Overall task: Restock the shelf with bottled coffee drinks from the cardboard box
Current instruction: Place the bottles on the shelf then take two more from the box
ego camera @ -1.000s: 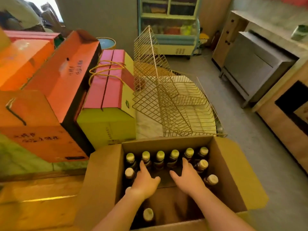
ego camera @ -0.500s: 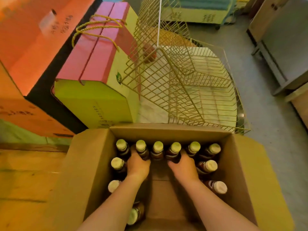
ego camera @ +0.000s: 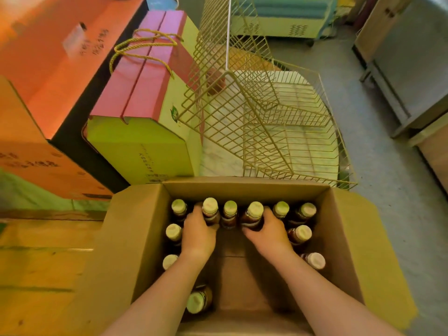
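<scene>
An open cardboard box (ego camera: 135,238) stands in front of me with several dark coffee bottles with pale caps along its back and side walls. My left hand (ego camera: 197,235) is wrapped around one bottle (ego camera: 210,208) in the back row. Two places to the right, my right hand (ego camera: 268,232) grips another bottle (ego camera: 254,213). Both bottles stand slightly higher than their neighbours. The gold wire shelf rack (ego camera: 261,122) stands empty just behind the box.
A pink and green gift box (ego camera: 143,112) with rope handles sits left of the rack, with orange cartons (ego camera: 53,59) further left. A wooden surface (ego camera: 41,275) lies at the left. Grey floor (ego camera: 388,190) and a metal cabinet (ego camera: 412,64) are on the right.
Both hands went from hovering open over the box to closing on two back-row bottles, which have risen slightly. My view has moved closer and tilted down.
</scene>
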### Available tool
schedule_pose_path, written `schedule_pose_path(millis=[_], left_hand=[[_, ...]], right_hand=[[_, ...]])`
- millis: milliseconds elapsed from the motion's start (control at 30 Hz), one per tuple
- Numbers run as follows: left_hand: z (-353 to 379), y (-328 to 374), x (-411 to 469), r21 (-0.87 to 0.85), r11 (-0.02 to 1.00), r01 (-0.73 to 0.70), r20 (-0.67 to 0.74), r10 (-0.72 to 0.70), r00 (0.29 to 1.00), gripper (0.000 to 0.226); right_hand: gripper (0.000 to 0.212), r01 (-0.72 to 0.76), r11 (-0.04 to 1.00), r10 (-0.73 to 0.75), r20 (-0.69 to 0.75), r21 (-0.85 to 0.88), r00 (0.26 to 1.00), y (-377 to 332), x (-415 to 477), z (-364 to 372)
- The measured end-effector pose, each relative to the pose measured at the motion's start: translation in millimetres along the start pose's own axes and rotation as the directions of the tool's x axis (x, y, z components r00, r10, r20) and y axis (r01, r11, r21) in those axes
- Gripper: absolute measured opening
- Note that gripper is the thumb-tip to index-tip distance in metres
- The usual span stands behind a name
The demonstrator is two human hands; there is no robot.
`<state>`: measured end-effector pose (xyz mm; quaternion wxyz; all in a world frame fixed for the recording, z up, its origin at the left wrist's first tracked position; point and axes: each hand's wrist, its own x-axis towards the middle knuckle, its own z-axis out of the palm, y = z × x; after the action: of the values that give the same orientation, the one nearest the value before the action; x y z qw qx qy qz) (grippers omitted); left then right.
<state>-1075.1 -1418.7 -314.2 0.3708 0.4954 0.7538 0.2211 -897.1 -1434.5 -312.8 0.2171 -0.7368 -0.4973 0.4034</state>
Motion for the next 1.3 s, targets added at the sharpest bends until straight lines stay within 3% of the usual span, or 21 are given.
schedule_pose_path(millis=[433,667,967,1167,1300], left_hand=[[-95.3,53.4,-34.8,-0.010,0.949,-0.316,0.025,0.316,0.948,0.047],[-163.8,87.5,-83.1,-0.086,0.877,-0.473,-0.210,0.449,0.869,0.050],[-279.8,57.0,-162.1,-0.008,0.900,-0.436,-0.592,0.347,0.728,0.057],[-366.1,2.5,-222.6,-0.048,0.937,-0.346,-0.740,0.199,0.643,0.053],[-430.8,-46.5,-273.2,-0.047,0.964,-0.263,-0.829,0.110,0.549,0.050]], right_hand=[[0.034,0.236,0.971,-0.231,-0.100,0.045,0.968,-85.0,-52.5,-78.1],[0.037,0.478,0.873,-0.478,-0.023,0.099,0.878,-163.4,-80.7,-111.6],[0.025,0.702,0.685,-0.728,0.150,0.193,0.669,-262.9,-137.5,-71.7],[0.024,0.751,0.602,-0.797,0.244,0.270,0.552,-330.1,-199.1,0.9],[0.028,0.801,0.515,-0.851,0.291,0.304,0.437,-381.1,-254.8,63.0]])
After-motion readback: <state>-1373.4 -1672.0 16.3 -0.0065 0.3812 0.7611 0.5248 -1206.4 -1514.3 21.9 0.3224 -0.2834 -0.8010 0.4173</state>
